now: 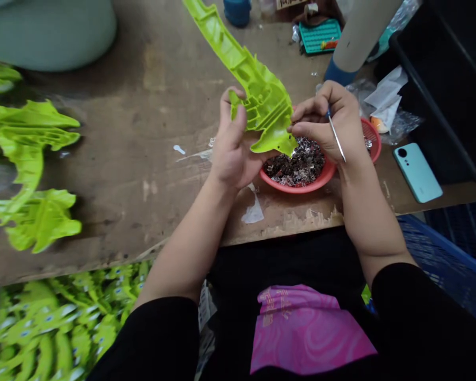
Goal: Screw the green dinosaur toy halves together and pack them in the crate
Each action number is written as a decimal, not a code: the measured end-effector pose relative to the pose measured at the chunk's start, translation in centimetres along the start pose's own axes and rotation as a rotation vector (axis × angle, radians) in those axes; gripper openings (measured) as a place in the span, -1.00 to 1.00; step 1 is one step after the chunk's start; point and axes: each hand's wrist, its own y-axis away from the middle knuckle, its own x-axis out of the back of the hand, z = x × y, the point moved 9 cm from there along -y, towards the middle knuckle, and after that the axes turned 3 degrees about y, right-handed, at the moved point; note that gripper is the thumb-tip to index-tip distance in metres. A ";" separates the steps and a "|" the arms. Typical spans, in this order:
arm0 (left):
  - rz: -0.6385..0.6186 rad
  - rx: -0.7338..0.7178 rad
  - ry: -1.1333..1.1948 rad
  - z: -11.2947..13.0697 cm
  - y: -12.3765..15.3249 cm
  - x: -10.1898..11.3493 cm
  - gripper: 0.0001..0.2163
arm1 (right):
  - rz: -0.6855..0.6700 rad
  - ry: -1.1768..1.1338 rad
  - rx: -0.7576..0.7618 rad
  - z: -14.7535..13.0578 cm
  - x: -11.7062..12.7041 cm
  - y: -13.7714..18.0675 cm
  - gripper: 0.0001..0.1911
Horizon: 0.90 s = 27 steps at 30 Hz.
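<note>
My left hand (235,140) grips a bright lime-green moulded plastic part (262,100), its ribbed inner side facing me. The part's long arm slants up and away to the left. At its lower right end, my right hand (329,124) pinches with thumb and fingertips beside small dark holes; whatever is between the fingertips is too small to make out. A thin metal tool with a blue end (335,132), like a small screwdriver, also lies across that hand, held against the palm. Below the hands sits a red plastic bowl (301,188) full of small dark and silvery metal pieces.
More lime-green parts (43,217) lie on the table's left, near a large grey-green tub (55,37). A light-blue phone (418,172), a black bin (448,79) and a grey post (360,37) stand right. Below the table edge, green parts (47,317) are heaped.
</note>
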 end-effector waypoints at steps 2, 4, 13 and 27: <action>-0.011 -0.062 0.018 -0.2 0.4 -0.8 -0.56 | -0.028 -0.060 -0.015 0.0 -0.8 0.4 -0.38; -0.019 -0.058 0.019 -0.8 0.6 -1.2 -0.54 | -0.034 -0.058 -0.028 0.1 -1.4 0.7 -0.38; -0.057 -0.011 0.047 -1.0 0.7 -2.3 -0.45 | 0.002 0.057 -0.021 0.8 -1.6 1.2 -0.31; -0.018 -0.030 0.000 -0.8 0.9 -2.0 -0.45 | 0.045 0.131 0.360 -2.5 -2.1 1.8 -0.49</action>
